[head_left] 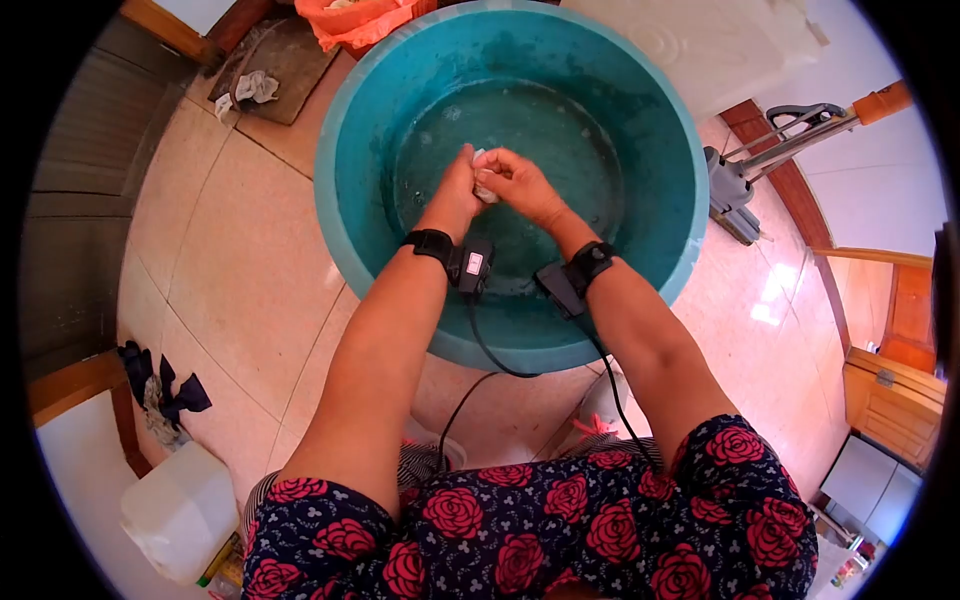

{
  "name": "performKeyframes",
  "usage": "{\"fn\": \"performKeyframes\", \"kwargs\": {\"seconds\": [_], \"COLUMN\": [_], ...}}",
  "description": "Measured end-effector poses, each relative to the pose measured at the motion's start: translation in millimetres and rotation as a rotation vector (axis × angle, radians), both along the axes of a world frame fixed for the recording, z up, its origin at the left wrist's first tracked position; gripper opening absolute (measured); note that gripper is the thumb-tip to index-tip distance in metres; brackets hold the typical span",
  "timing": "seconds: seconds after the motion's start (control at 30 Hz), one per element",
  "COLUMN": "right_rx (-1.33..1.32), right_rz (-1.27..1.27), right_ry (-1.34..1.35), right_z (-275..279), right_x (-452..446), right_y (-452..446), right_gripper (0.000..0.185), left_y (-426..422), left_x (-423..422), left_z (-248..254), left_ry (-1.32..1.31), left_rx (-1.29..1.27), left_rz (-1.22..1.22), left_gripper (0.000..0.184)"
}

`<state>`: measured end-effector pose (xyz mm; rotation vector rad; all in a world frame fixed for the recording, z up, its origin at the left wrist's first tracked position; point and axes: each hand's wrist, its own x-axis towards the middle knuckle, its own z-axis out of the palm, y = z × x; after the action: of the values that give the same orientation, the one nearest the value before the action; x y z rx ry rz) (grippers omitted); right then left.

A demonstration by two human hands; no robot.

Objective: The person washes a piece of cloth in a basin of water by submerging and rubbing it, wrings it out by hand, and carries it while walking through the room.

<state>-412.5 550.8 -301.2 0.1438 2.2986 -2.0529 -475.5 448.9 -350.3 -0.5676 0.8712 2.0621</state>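
In the head view, a person in a rose-print shirt works a small white item (486, 193) with both hands over a large teal tub (350, 190). The right hand (513, 186) pinches the item between thumb and fingers, above the tub's inside. The left hand (461, 181) meets it from the other side, thumb raised; its fingers are mostly hidden, and whether they are closed cannot be told from here. Black devices (474, 267) are strapped at both wrists, their cables trailing over the tub's near rim. Beyond the tub's far left rim sits an orange-red bag (362, 22), with a crumpled pale cloth (257, 87) on a dark mat (300, 62) farther left. A grey long-handled cleaning tool (733, 190) stands right of the tub; a translucent white jug (180, 512) sits on the tiled floor (240, 270), well apart from the tub, at near left.
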Motion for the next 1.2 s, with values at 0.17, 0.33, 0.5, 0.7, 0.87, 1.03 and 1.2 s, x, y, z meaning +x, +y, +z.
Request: {"fn": "performKeyframes", "kwargs": {"seconds": [0.17,0.33,0.5,0.7,0.87,1.03,1.2], "right_rx": [0.681,0.092,-0.029,-0.079,-0.088,-0.098,0.315], "right_rz": [-0.353,-0.598,-0.427,-0.214,-0.475,-0.762,-0.708], "right_ry": [0.116,-0.042,-0.054,0.228,-0.067,-0.152,-0.25], "right_z": [8,-42,-24,-14,-25,-47,-60], "right_x": [4,-11,-6,-2,-7,-1,3], "right_y": [-15,23,48,-16,25,54,54], "right_gripper": [0.017,0.018,0.031,0.041,0.039,0.028,0.028], "left_y": [15,13,20,13,14,15,2], "left_x": [-2,12,16,8,6,1,-19], "left_z": [-9,31,43,46,42,25,-30], "left_ry": [0.106,0.133,0.258,0.373,0.367,0.545,0.705], "left_rx": [-0.066,-0.22,-0.117,-0.132,-0.216,-0.599,-1.126], "left_rz": [-0.13,-0.341,-0.346,0.053,-0.26,-0.071,-0.094], "left_gripper": [0.024,0.021,0.021,0.015,0.027,0.048,0.049]}}
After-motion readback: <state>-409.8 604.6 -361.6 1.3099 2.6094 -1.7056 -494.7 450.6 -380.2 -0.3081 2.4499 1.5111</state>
